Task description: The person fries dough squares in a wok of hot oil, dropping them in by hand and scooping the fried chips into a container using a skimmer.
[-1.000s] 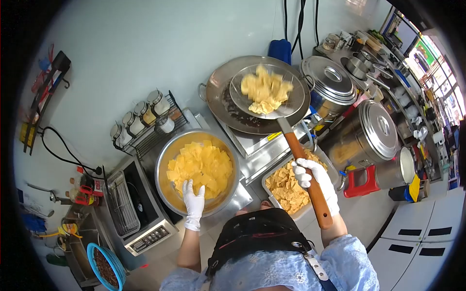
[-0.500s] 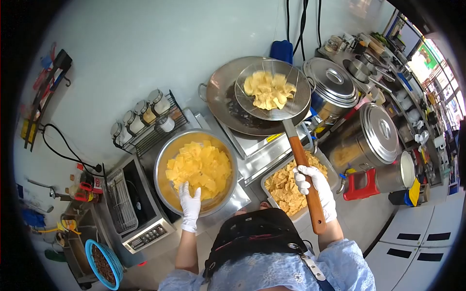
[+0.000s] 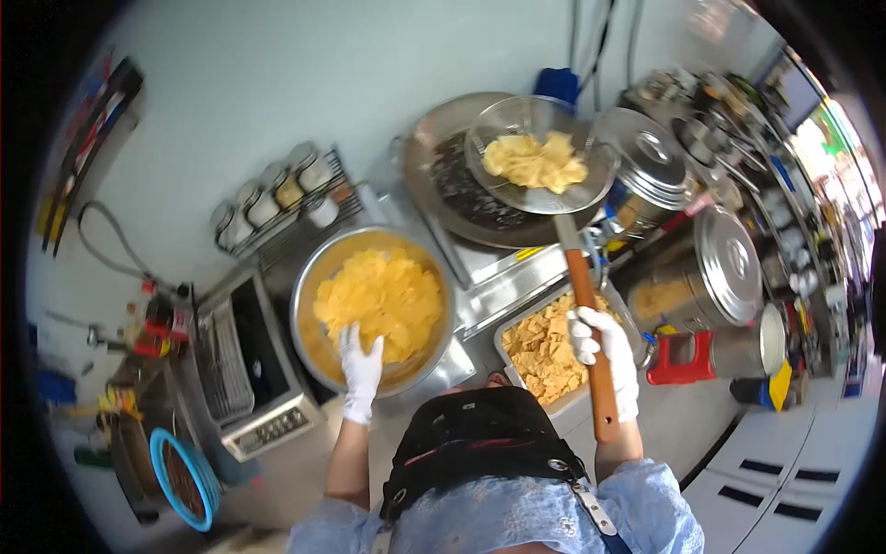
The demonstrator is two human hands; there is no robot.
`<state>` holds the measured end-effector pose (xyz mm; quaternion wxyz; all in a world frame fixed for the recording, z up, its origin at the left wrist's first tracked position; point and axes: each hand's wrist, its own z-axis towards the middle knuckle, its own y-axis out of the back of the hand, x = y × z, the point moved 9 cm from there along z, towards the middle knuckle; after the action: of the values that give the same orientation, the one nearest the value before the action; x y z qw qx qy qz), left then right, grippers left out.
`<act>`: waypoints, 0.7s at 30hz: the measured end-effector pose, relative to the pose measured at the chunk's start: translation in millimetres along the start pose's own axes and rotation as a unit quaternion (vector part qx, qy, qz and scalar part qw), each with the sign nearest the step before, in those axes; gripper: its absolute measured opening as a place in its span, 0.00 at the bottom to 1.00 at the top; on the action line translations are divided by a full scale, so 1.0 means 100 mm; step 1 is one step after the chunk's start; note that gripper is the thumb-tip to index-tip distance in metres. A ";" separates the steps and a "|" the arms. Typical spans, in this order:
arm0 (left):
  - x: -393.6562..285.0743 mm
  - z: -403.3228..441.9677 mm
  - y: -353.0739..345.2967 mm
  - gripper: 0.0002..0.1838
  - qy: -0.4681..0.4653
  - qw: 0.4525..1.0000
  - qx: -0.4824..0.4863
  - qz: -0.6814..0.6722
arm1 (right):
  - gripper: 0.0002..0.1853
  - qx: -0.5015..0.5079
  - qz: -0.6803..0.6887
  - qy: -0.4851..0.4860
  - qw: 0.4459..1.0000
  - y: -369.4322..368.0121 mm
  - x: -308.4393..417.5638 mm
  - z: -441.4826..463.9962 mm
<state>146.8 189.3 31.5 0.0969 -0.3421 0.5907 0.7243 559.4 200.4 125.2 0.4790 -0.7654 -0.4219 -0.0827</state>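
My right hand [image 3: 609,355], in a white glove, is wrapped around the wooden handle [image 3: 581,286] of a wire skimmer [image 3: 591,175]. Pale yellow wrapper-like pieces [image 3: 535,162] lie in its mesh, which is over the right part of a wide wok [image 3: 429,166] of dark liquid. My left hand [image 3: 361,365], also gloved, reaches over the near rim of a steel bowl [image 3: 309,346]. Its fingers are stretched out, with the thumb apart, at the edge of a heap of thin yellow sheets [image 3: 388,295]. Whether the fingertips press on the sheets is hard to tell.
A tray [image 3: 503,343] of golden fried pieces sits below the skimmer handle. Lidded steel pots [image 3: 729,263] stand at the right. A jar rack [image 3: 286,217] hangs on the wall beside a fryer [image 3: 249,369]. At lower left is a blue basket [image 3: 212,489].
The skimmer with its yellow pieces has shifted slightly right relative to the wok, uncovering more dark liquid. My left hand stays by the bowl's heap. The whole view has tilted and blurred a little.
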 end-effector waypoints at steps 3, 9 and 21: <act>0.21 -0.02 0.02 0.40 -0.008 0.999 -0.021 0.032 | 0.12 -0.007 -0.036 0.022 0.999 -0.11 0.12 -0.13; 0.31 0.06 -0.16 0.58 0.037 0.986 0.070 0.150 | 0.09 0.031 -0.047 0.101 0.993 -0.21 0.16 -0.23; -0.61 0.67 -1.09 0.64 -0.003 0.974 0.183 0.131 | 0.10 -0.005 -0.056 0.077 0.995 -0.31 0.03 -0.26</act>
<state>226.4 298.2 -13.0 0.0634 -0.2363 0.7525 0.6114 545.8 186.8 161.3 0.5012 -0.7339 -0.4258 -0.1702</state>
